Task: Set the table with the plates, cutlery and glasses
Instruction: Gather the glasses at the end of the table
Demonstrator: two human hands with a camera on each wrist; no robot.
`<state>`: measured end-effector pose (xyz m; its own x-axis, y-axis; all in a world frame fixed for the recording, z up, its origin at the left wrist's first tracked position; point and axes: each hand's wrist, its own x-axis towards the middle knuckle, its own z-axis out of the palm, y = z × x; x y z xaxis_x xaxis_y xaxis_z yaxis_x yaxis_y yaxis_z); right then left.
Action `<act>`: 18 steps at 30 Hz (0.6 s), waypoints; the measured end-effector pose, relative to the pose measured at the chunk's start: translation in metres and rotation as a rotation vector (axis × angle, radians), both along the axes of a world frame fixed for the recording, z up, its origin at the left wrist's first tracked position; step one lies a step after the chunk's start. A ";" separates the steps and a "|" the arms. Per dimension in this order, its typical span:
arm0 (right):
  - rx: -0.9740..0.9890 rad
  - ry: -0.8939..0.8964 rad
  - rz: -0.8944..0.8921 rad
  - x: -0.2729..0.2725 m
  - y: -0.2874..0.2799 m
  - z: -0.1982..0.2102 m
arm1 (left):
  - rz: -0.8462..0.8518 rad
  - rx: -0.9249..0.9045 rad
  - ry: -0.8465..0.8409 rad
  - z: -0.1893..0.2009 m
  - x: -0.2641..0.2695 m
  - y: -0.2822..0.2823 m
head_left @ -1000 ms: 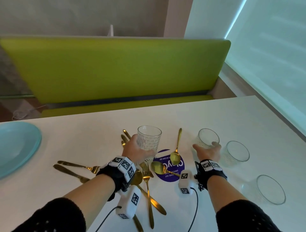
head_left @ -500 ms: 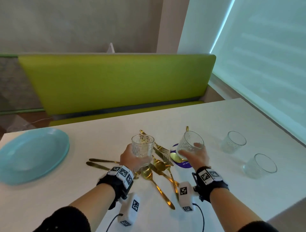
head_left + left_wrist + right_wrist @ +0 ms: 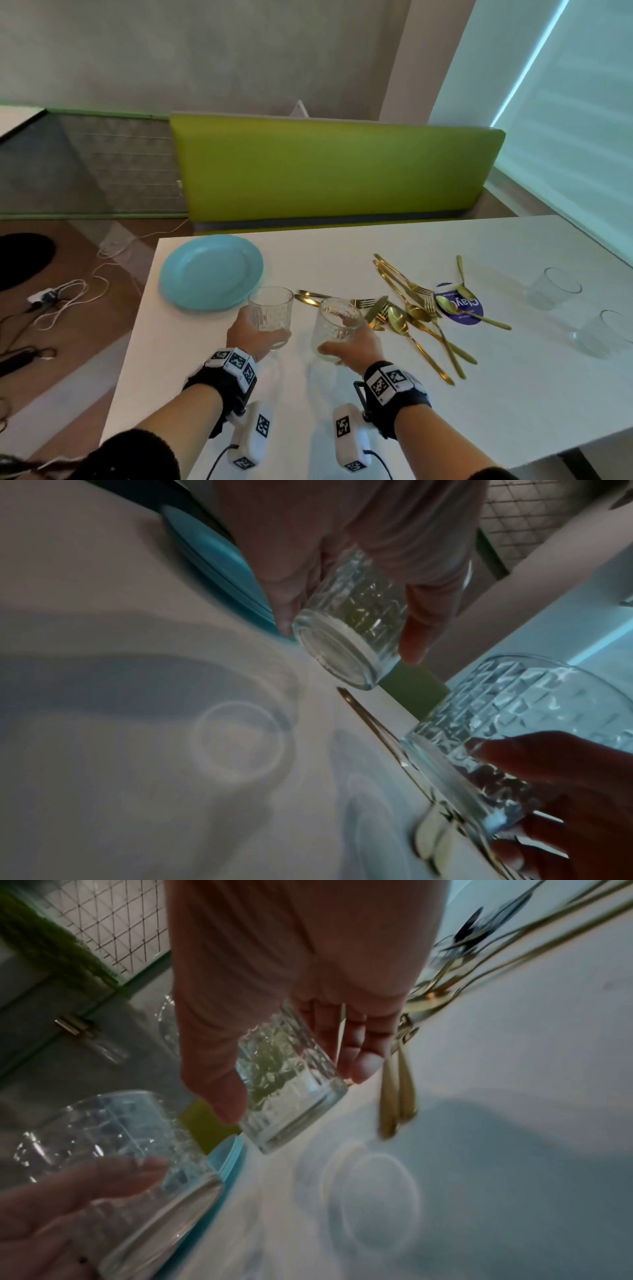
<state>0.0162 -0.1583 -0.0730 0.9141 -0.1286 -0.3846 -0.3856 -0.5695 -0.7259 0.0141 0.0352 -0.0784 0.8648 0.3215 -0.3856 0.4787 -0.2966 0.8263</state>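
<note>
While gold cutlery [image 3: 414,308] lies mid-tabletop, each hand grips a glass: left hand [image 3: 251,337] wraps one glass [image 3: 270,313], right hand [image 3: 354,344] the other glass [image 3: 337,323].

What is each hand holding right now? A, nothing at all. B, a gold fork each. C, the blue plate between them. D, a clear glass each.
D: the left hand grips one patterned glass and the right hand grips another glass, both lifted off the table.

Four clear glasses [image 3: 270,310] in all (two raised, two standing on the bench [image 3: 513,394]). One light-blue plate [image 3: 210,272]. One purple sticker [image 3: 462,308]. Gold cutlery [image 3: 416,311]: four spoons visible, forks and knives too tangled to count.
</note>
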 end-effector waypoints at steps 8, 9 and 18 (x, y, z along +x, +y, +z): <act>-0.032 0.054 0.136 -0.009 0.081 -0.011 | 0.135 0.117 0.014 -0.027 -0.029 0.080; -0.031 0.059 0.145 -0.009 0.088 -0.013 | 0.140 0.116 0.023 -0.030 -0.032 0.087; -0.032 0.030 0.141 -0.004 0.127 -0.025 | 0.167 0.049 0.002 -0.044 -0.039 0.121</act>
